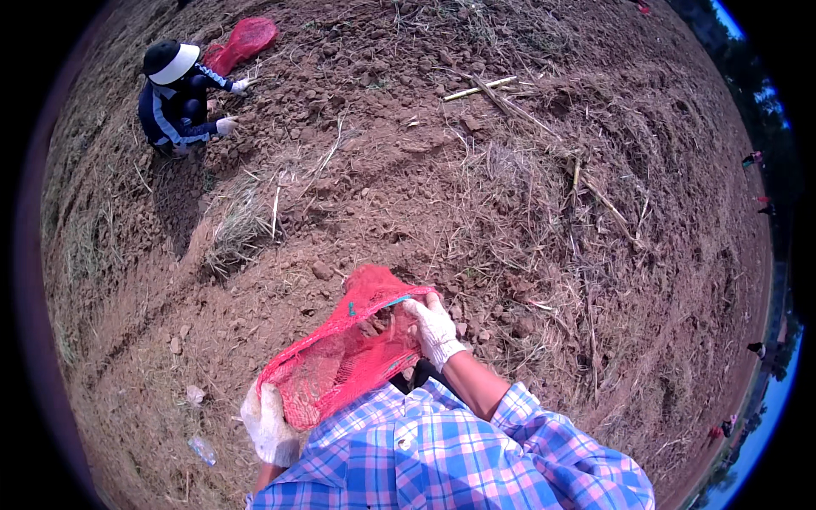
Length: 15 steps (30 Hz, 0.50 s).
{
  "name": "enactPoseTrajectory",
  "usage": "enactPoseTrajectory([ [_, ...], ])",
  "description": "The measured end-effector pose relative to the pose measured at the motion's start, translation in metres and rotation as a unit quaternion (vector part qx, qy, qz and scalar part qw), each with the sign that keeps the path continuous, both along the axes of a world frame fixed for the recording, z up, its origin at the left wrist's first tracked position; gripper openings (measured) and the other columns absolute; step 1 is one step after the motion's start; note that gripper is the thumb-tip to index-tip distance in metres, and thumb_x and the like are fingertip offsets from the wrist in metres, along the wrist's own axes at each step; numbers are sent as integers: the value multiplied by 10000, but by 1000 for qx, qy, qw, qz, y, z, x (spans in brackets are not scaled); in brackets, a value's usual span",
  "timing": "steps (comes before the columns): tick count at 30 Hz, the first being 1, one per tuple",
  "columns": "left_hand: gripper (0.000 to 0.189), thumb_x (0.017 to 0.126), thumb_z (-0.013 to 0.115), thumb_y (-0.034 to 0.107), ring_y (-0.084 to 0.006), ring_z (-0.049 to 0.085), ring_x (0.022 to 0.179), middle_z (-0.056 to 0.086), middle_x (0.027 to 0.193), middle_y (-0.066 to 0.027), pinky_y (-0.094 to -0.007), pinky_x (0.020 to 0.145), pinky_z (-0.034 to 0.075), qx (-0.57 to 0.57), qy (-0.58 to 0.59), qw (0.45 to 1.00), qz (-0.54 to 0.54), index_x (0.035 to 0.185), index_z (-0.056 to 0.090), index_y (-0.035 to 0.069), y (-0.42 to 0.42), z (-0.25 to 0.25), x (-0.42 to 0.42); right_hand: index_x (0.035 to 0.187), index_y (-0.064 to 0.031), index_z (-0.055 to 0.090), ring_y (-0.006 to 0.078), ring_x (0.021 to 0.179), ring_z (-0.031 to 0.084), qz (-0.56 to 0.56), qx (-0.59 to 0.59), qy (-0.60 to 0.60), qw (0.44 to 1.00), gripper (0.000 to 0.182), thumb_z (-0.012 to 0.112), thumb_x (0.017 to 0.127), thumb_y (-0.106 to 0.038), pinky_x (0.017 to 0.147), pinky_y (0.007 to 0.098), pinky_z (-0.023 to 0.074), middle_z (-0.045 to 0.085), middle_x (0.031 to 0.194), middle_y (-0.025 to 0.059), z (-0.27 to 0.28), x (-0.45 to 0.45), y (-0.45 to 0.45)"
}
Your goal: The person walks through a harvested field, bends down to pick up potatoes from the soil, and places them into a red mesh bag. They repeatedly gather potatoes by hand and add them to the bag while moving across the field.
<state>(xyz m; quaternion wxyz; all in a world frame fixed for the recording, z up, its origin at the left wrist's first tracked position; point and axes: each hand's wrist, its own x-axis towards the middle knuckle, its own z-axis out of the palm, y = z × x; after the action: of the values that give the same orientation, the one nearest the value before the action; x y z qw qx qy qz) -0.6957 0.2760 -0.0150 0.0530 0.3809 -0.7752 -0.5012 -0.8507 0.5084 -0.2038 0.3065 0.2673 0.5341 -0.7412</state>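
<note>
A red mesh sack is stretched wide between my two gloved hands, its mouth facing up toward me. My left hand, in a white knit glove, grips the rim at the lower left. On the other side, my right hand pinches the rim near a blue-green cord, also in a white glove. The sack's closed end extends away from me above the soil. Through the mesh I see brown ground; whether anything lies inside, I cannot tell.
Ahead to the left, a person in a visored hat squats with gloved hands at the soil, beside another red mesh sack. Dry stalks lie ahead right. A clear plastic piece lies at lower left. Clods and dry grass cover the field.
</note>
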Motion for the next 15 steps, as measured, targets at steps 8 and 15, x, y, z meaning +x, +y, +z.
enactPoseTrajectory([
  [8,290,985,475,199,-175,621,854,655,977,-86,-323,769,517,146,48,988,14,1105,613,-26,-3,-32,-31,1164,-124,477,87,538,448,-15,94,-25,995,380,666,842,-195,447,237,361,566,887,25,-21,11,20],
  [15,305,995,491,279,-200,647,855,632,1001,-102,-343,736,567,181,189,957,123,1092,582,5,-47,10,-69,1275,-47,434,76,578,437,45,42,65,996,524,682,833,-180,512,234,393,547,995,22,-17,-17,-48],
])
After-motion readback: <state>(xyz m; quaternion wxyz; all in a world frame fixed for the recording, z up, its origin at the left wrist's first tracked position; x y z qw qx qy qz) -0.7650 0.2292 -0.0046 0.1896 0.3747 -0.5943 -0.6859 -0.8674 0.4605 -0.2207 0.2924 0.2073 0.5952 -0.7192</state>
